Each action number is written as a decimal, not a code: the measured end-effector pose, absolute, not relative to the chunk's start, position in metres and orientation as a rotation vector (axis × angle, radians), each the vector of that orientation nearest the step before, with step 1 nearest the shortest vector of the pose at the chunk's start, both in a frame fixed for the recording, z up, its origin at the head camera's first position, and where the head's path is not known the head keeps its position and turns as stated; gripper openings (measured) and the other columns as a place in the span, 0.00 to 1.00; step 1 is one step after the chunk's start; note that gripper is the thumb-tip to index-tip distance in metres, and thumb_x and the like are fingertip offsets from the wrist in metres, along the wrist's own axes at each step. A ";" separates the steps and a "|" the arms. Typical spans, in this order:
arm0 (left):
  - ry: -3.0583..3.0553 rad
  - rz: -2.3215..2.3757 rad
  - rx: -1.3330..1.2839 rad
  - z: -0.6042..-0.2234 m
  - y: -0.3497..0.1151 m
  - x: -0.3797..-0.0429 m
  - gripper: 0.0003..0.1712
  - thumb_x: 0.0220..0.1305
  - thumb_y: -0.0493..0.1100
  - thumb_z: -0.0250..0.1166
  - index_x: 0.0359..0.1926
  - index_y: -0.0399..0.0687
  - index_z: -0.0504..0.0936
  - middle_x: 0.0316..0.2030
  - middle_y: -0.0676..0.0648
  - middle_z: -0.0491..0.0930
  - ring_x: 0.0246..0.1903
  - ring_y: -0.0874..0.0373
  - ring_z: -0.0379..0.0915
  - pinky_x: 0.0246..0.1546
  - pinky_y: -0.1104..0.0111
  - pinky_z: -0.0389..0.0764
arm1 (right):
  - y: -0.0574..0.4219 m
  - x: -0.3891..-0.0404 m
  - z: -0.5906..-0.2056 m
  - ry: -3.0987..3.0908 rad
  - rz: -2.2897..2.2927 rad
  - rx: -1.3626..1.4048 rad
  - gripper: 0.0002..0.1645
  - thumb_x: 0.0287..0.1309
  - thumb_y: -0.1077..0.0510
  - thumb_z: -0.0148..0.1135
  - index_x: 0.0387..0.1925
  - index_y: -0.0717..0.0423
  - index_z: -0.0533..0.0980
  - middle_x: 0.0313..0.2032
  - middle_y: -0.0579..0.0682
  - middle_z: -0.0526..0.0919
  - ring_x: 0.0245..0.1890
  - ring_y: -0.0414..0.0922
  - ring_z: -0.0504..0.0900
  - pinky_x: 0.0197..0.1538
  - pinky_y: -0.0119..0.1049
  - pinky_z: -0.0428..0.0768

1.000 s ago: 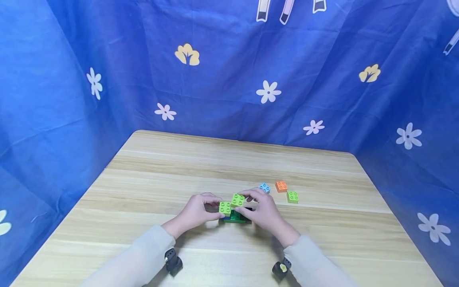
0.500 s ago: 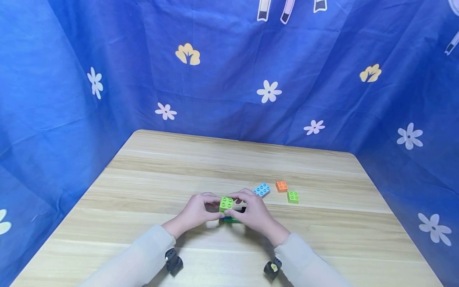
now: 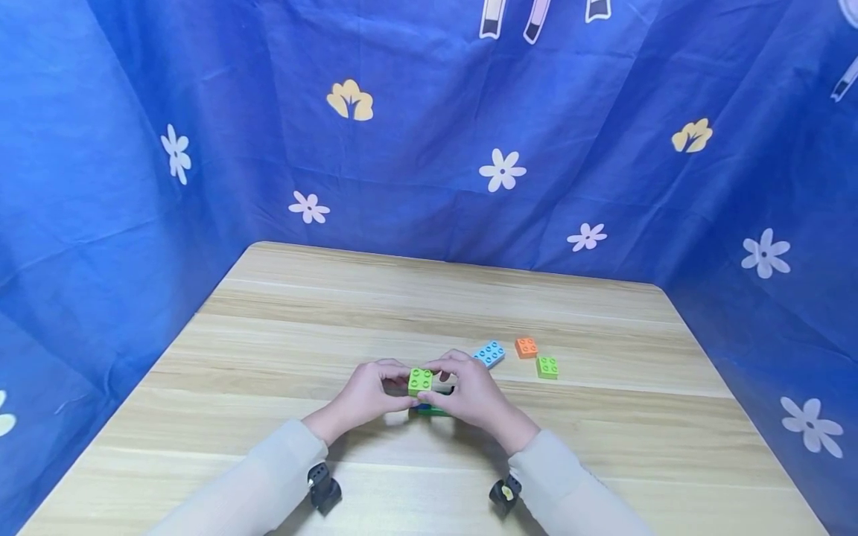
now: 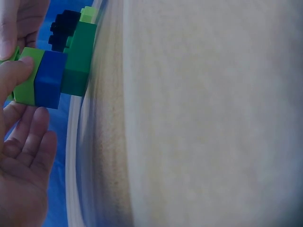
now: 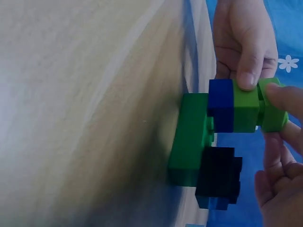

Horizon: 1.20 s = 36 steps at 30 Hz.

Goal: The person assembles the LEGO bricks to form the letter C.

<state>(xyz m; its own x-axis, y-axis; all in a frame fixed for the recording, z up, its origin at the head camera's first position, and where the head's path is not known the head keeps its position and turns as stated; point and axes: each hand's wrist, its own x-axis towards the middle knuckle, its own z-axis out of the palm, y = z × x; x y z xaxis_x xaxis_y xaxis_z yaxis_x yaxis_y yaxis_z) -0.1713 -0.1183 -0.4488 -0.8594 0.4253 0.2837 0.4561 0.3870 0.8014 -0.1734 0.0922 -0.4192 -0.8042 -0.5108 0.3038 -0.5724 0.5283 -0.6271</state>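
Leftward since a second ago, the right hand [image 3: 469, 388] has carried the upper lime brick [image 3: 419, 380] from beside the lower lime brick [image 5: 246, 111] to directly above it, so that more of the light blue brick [image 3: 491, 353] beyond the fingers shows. Blue cloth [image 3: 415, 149] printed with white flowers and yellow motifs surrounds the back and sides of the wood-grain bench [image 3: 429, 476]. Pale sleeves [image 3: 576, 484] reach in from the near edge, each with a black device [image 3: 325, 493] at the wrist. Both hands meet around a stack of bricks near the middle of the bench's near half: the left hand [image 3: 370, 388] pinches the lower lime brick, thumb on its side, while the right hand grips the upper one between thumb and fingers. Longest in that stack is the dark green brick [image 5: 189, 137] at the bottom; whether it touches the bench, I cannot tell. On its right end stands the black brick [image 5: 220, 172], and on its left end the blue brick [image 5: 221, 105], with green studs visible between them. Lower lime sits flush on blue; upper lime, glossy and four-studded, lies over it with a narrow gap between the two. Past the right hand, the oblong light blue brick lies partly covered, and near it are two smaller four-stud bricks, an orange brick [image 3: 526, 348] and a loose lime brick [image 3: 547, 368].
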 end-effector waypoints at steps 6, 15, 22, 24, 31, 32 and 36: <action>-2.605 -1.485 -0.818 -0.450 -0.118 -0.172 0.20 0.47 0.40 0.76 0.44 0.40 0.85 0.37 0.52 0.82 0.36 0.55 0.79 0.42 0.64 0.81 | 0.093 -0.174 -0.421 -2.686 1.149 0.941 0.23 0.46 0.52 0.75 0.46 0.54 0.82 0.35 0.40 0.80 0.34 0.40 0.77 0.34 0.30 0.76; -2.580 -1.577 -0.777 -0.448 -0.117 -0.171 0.20 0.47 0.40 0.76 0.43 0.42 0.82 0.36 0.52 0.81 0.36 0.55 0.79 0.44 0.61 0.80 | 0.095 -0.173 -0.424 -2.666 1.181 0.918 0.23 0.46 0.51 0.76 0.46 0.51 0.82 0.36 0.38 0.80 0.34 0.38 0.77 0.36 0.30 0.77; -2.515 -1.705 -0.766 -0.446 -0.119 -0.168 0.21 0.49 0.38 0.74 0.46 0.42 0.80 0.39 0.50 0.82 0.40 0.55 0.79 0.49 0.56 0.78 | 0.095 -0.172 -0.425 -2.674 1.234 0.895 0.23 0.46 0.52 0.75 0.46 0.49 0.82 0.37 0.38 0.81 0.34 0.37 0.76 0.36 0.31 0.77; -2.504 -1.719 -0.765 -0.446 -0.119 -0.168 0.21 0.50 0.38 0.74 0.46 0.42 0.80 0.40 0.49 0.82 0.41 0.54 0.78 0.49 0.57 0.78 | 0.095 -0.173 -0.426 -2.674 1.245 0.890 0.23 0.46 0.51 0.75 0.47 0.49 0.82 0.37 0.37 0.81 0.33 0.37 0.76 0.36 0.31 0.77; -2.465 -1.759 -0.779 -0.447 -0.119 -0.169 0.21 0.48 0.35 0.74 0.46 0.38 0.82 0.41 0.47 0.80 0.40 0.52 0.79 0.46 0.59 0.80 | 0.095 -0.176 -0.430 -2.661 1.249 0.914 0.24 0.45 0.50 0.76 0.47 0.49 0.82 0.38 0.37 0.80 0.34 0.36 0.76 0.38 0.30 0.77; -2.464 -1.762 -0.779 -0.447 -0.119 -0.169 0.21 0.48 0.34 0.74 0.46 0.38 0.83 0.41 0.47 0.80 0.40 0.52 0.79 0.46 0.60 0.81 | 0.096 -0.176 -0.430 -2.660 1.255 0.920 0.25 0.45 0.50 0.75 0.48 0.48 0.81 0.38 0.37 0.80 0.35 0.36 0.76 0.39 0.31 0.77; -2.478 -1.753 -0.779 -0.447 -0.119 -0.169 0.21 0.48 0.34 0.74 0.45 0.37 0.83 0.41 0.47 0.80 0.40 0.54 0.79 0.45 0.62 0.81 | 0.099 -0.175 -0.432 -2.663 1.312 0.927 0.28 0.47 0.48 0.74 0.51 0.48 0.79 0.42 0.37 0.80 0.38 0.37 0.77 0.42 0.32 0.77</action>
<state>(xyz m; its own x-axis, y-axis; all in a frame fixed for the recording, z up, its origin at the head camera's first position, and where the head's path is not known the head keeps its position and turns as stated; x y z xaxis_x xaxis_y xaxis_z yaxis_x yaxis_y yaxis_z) -0.1693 -0.1186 -0.4469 -0.8763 0.3889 0.2844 0.3976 0.2503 0.8828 -0.1753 0.0990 -0.4324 -0.8218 -0.4971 0.2786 -0.5238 0.4664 -0.7129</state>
